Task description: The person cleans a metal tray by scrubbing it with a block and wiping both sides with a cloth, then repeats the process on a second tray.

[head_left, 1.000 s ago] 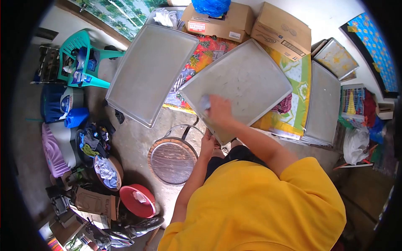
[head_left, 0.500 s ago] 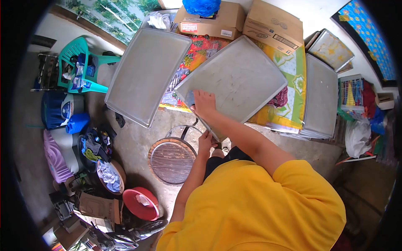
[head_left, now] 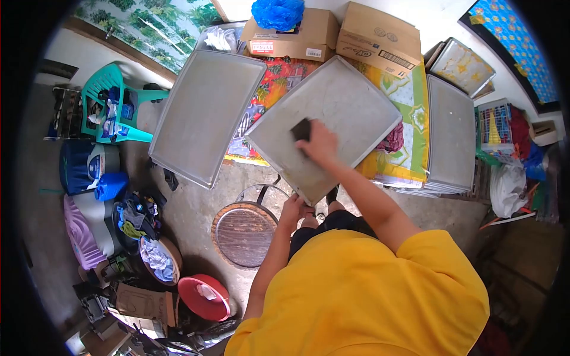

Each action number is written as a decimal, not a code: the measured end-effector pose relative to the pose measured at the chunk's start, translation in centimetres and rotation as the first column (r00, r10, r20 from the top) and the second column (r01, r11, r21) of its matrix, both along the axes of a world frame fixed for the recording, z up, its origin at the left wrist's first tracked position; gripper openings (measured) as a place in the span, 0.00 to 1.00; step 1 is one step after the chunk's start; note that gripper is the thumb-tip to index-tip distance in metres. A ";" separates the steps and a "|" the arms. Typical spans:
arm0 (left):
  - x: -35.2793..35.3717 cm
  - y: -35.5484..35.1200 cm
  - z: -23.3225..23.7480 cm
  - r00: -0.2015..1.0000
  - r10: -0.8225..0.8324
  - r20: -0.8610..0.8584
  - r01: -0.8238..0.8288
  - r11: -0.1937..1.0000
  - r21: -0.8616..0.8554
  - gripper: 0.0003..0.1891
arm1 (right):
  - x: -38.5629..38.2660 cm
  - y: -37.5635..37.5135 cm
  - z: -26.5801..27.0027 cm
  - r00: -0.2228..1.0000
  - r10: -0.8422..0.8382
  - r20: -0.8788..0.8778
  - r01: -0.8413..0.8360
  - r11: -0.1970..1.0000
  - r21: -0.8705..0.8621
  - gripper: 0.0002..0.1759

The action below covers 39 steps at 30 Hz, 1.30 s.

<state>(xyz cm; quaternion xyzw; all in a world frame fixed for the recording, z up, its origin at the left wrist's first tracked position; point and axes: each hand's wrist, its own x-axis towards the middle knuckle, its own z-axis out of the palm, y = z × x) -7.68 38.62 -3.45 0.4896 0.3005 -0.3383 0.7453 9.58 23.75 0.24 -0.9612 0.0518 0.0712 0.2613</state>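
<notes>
In the head view, the person's right hand (head_left: 321, 144) has its grip closed on a dark pad (head_left: 301, 130), over a grey tray (head_left: 355, 107) that reaches across the patterned counter (head_left: 408, 89). The left hand (head_left: 294, 210) grasps the tray's near corner. Another tray (head_left: 205, 113) slants just beside it, left, near a round stool (head_left: 244, 234).

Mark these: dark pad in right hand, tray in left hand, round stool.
Dark pad (head_left: 301, 130): head view, on its exposed dark face.
Held tray (head_left: 358, 107): head view, on its flat upward surface.
Round stool (head_left: 244, 236): head view, on its seat.
</notes>
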 end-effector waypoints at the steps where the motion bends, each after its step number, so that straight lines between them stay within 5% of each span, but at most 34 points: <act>1: -0.1 0.0 0.2 0.999 -0.039 -0.006 0.038 0.999 -0.035 0.16 | 0.6 -3.1 -0.4 0.998 -0.025 0.060 0.033 0.989 -0.145 0.39; 2: -0.2 -0.1 0.1 1.000 -0.023 -0.003 0.023 0.999 -0.044 0.16 | 0.7 -5.1 -0.7 0.992 -0.043 0.121 0.076 0.955 -0.286 0.37; 5: -0.9 -0.5 -1.0 1.000 0.014 -0.002 -0.014 0.997 -0.070 0.16 | -0.8 -4.3 -0.3 0.995 -0.030 0.091 0.058 0.945 -0.321 0.34; 7: -0.9 -0.5 -1.7 0.999 0.041 -0.005 -0.041 0.995 -0.088 0.17 | -2.4 -0.5 -2.5 0.973 0.175 0.151 -0.098 0.905 -0.414 0.34; 10: -1.1 -0.5 -1.5 0.998 0.061 0.011 -0.059 0.992 -0.114 0.16 | -3.6 1.8 -2.0 0.941 0.280 0.189 -0.210 0.923 -0.323 0.35; 16: -1.3 -0.4 -1.2 0.998 0.070 0.013 -0.068 0.991 -0.114 0.17 | -1.3 -5.3 -0.1 0.993 -0.103 0.049 0.112 0.970 -0.218 0.34; 20: -1.2 -0.6 -1.8 0.997 0.081 0.008 -0.079 0.989 -0.126 0.16 | -4.6 1.5 -1.5 0.990 0.139 0.016 -0.131 0.959 -0.251 0.34; 23: -1.2 -0.7 -1.1 0.997 0.077 -0.008 -0.078 0.992 -0.101 0.19 | -5.5 3.8 -1.2 0.943 0.292 0.160 -0.249 0.937 -0.244 0.33; 26: -1.3 -0.6 -1.6 0.997 0.072 -0.005 -0.072 0.992 -0.105 0.19 | -3.3 -0.4 -1.6 0.991 0.049 0.125 -0.016 0.968 -0.249 0.33; 29: -1.2 -0.6 -1.5 0.996 0.087 -0.009 -0.087 0.991 -0.100 0.18 | -3.8 -0.4 -0.8 0.993 0.084 0.084 -0.061 0.968 -0.244 0.33; 32: -1.2 -0.6 -1.5 0.995 0.096 0.008 -0.095 0.990 -0.104 0.17 | -6.7 4.6 -1.1 0.975 0.222 0.008 -0.217 0.961 -0.173 0.35; 39: -1.3 -0.1 -1.5 0.995 0.104 0.012 -0.102 0.989 -0.111 0.17 | -3.6 5.6 -0.2 0.958 0.092 -0.272 -0.032 0.976 0.215 0.39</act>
